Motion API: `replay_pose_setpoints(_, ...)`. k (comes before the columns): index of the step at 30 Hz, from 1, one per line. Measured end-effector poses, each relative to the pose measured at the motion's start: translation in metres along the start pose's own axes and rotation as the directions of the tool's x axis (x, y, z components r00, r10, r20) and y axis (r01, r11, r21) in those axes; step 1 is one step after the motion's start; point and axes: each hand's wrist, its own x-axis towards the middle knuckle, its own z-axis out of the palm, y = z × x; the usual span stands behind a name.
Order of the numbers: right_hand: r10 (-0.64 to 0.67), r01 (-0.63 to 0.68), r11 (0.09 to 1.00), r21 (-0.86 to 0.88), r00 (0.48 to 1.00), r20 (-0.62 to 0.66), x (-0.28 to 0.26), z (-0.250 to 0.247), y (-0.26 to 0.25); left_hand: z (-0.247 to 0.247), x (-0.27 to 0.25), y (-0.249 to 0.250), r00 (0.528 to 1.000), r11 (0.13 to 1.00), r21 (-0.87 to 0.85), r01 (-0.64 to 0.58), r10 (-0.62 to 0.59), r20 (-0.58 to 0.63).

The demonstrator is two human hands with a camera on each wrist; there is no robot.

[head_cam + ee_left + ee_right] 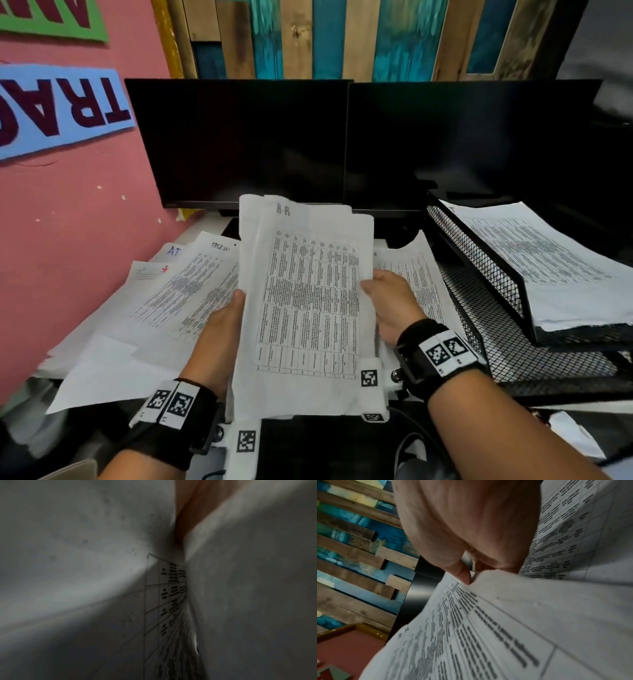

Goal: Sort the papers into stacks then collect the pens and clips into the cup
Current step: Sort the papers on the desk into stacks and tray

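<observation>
You hold a sheaf of printed sheets [305, 298] upright in front of the twin monitors [346, 144], its top page bearing a ruled table and the handwritten mark "A-R". Your left hand [222, 329] grips the sheaf's left edge, thumb laid on the front; the remaining fingers lie behind the paper and cannot be seen. Your right hand [390, 305] grasps the right edge, and the right wrist view shows its fingertips [464, 577] pinching into the pages and parting them. The left wrist view is dim and blurred, showing only paper close to the lens and a strip of table print [171, 588].

Left of the held sheaf, loose papers [164, 301] lie fanned across the desk, one headed "AT". Right of the sheaf, another printed page [421, 274] rests flat, just beside a black mesh tray [479, 260]. The tray's upper tier carries a stack of sheets [555, 263]. Behind the monitors stands a wall of painted wooden planks [342, 34].
</observation>
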Motion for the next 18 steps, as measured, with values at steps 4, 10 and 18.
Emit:
replay_pose_setpoints(4,0.009,-0.003,0.998,-0.064,0.995,0.097,-0.003,-0.003,0.000,-0.003,0.005,-0.005,0.997,0.984,-0.163,0.069,-0.071,-0.006)
replay_pose_setpoints(10,-0.110,0.113,0.992,-0.062,0.993,0.052,-0.001,-0.006,0.006,0.006,0.013,-0.006,0.997,0.999,-0.002,0.041,-0.041,-0.065)
replay_pose_setpoints(18,-0.081,0.088,0.996,-0.011,0.955,0.286,-0.013,0.006,0.000,0.004,0.010,-0.006,0.995,0.998,0.015,0.059,-0.057,-0.087)
